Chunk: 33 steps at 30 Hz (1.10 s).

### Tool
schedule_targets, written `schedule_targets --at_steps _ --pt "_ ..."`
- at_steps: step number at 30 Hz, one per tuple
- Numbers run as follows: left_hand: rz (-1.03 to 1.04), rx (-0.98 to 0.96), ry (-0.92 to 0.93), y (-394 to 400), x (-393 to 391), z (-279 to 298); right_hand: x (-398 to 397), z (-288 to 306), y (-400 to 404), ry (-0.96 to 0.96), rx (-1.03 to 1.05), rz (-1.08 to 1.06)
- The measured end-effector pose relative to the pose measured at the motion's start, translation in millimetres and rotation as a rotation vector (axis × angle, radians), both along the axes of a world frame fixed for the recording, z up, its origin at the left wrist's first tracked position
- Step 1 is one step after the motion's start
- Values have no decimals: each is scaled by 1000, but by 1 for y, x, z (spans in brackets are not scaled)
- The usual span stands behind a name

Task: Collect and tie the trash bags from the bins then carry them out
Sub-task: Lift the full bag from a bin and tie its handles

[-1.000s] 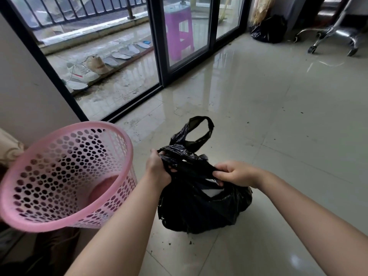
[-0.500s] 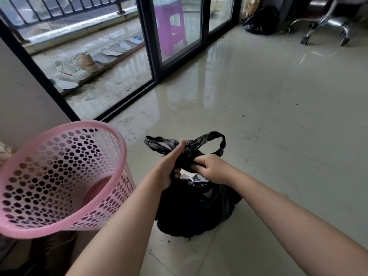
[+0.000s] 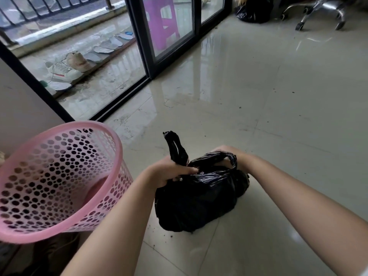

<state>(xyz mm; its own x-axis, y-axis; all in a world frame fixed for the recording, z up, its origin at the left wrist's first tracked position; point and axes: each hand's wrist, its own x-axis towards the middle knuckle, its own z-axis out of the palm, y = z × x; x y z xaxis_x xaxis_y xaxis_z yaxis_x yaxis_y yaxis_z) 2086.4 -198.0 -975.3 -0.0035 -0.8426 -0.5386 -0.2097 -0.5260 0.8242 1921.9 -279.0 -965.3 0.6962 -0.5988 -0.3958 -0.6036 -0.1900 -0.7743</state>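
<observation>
Left hand (image 3: 171, 171): fingers (image 3: 190, 170) curled tight round the gathered neck of the black trash bag (image 3: 196, 200), one handle loop (image 3: 176, 148) standing upright out of the top of the fist. Right hand (image 3: 229, 154): reaches over the far side of the bag top, the second handle loop (image 3: 221, 158) draped across it; its fingers sit behind the plastic, so whether they pinch or lie flat cannot be told. Both hands meet at the bag's mouth, close together. Bag: full, rounded, resting on the glossy tiled floor (image 3: 278, 116) between the two forearms; small dark crumbs lie on the tiles beside its base. Just left of the bag, apart from it, a pink perforated bin (image 3: 65, 170) stands tilted toward the camera, no liner inside. Farther out: sliding glass door (image 3: 143, 36) with dark frame; beyond it a wet balcony with sneakers (image 3: 63, 69) and insoles in a row, and a purple stool (image 3: 161, 22). Far corner of the room: a second black bag (image 3: 253, 10) on the floor, near a chrome chair base (image 3: 318, 12).
</observation>
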Motion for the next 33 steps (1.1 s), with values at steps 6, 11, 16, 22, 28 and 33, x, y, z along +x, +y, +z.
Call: schedule_targets --at_steps 6,11,16,22,28,33 --pt "-81 -138 -407 -11 -11 7 8 6 -1 -230 162 -173" --pt "384 -328 -451 -24 -12 8 7 9 -5 -350 490 -169" --pt "651 -331 65 -25 -14 15 2 17 -11 -267 563 -115" --pt "602 -382 216 -21 -17 21 5 15 -16 5 176 -203" --pt "403 -262 443 -14 -21 18 19 -10 -16 -352 166 -965" --pt "418 -258 580 -18 -20 15 21 -6 -16 -713 345 -1038"
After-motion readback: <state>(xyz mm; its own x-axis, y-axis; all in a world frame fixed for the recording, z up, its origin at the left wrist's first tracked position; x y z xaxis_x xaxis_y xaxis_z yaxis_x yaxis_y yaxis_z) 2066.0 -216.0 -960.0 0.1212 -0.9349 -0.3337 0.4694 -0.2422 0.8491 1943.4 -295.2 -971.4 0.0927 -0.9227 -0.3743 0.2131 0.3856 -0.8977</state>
